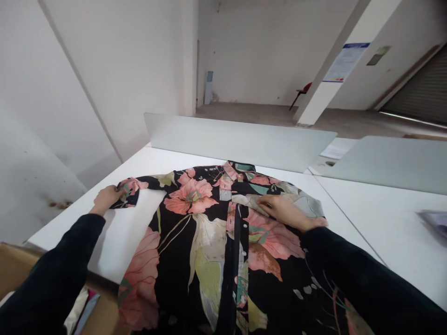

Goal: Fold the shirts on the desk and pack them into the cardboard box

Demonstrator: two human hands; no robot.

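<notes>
Our left hand [106, 198] has its fingers clamped on the cuff [129, 199]; our right hand [283, 211] curls over the chest, and we cannot tell whether its fingers grip cloth. The shirt [178, 246] lies beneath and between them, long axis running from far collar [243, 170] toward us; the right is nearer the buttons [243, 256].

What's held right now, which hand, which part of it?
The shirt: left hand holds it by a sleeve cuff. Right hand is at its upper front; can't tell if it's pinching cloth or only touching.
</notes>
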